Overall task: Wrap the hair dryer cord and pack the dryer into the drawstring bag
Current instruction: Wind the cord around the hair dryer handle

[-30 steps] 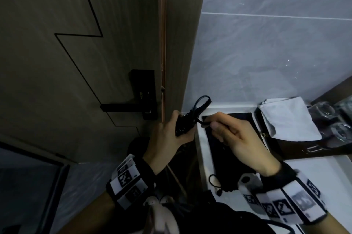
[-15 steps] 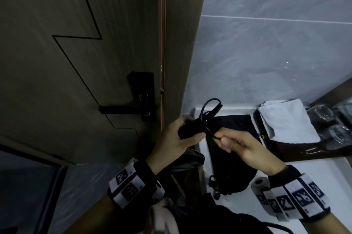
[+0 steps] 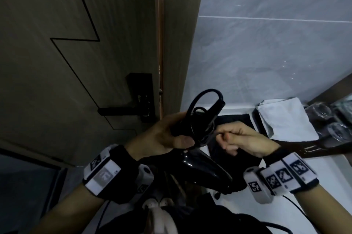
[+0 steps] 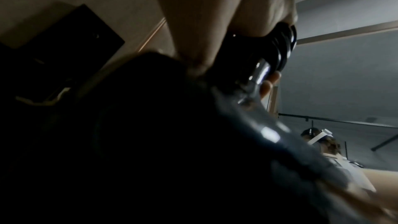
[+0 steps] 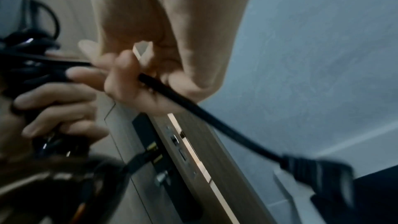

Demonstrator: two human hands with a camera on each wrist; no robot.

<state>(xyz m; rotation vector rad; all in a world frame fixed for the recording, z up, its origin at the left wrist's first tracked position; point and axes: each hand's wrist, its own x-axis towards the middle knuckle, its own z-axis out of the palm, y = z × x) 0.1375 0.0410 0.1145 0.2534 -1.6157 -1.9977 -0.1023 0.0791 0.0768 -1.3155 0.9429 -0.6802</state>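
both forearms are bare. the left hand [image 3: 162, 138] and right hand [image 3: 245, 142] each have a black wrist strap [image 3: 122, 159] carrying a white band of black square markers [image 3: 285, 174]. a pale rounded camera pod [image 3: 257, 186] sits at 7 o'clock of the right hand.

A folded white cloth [image 3: 283, 117] lies beside 2 glasses [image 3: 331, 119].

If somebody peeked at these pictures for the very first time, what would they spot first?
Probably the two hands in the middle: the left hand grips the black hair dryer by its handle, where the cord is coiled in loops. The right hand pinches the loose end of the cord, its plug dangling. Behind them lies the black drawstring bag on the white counter.
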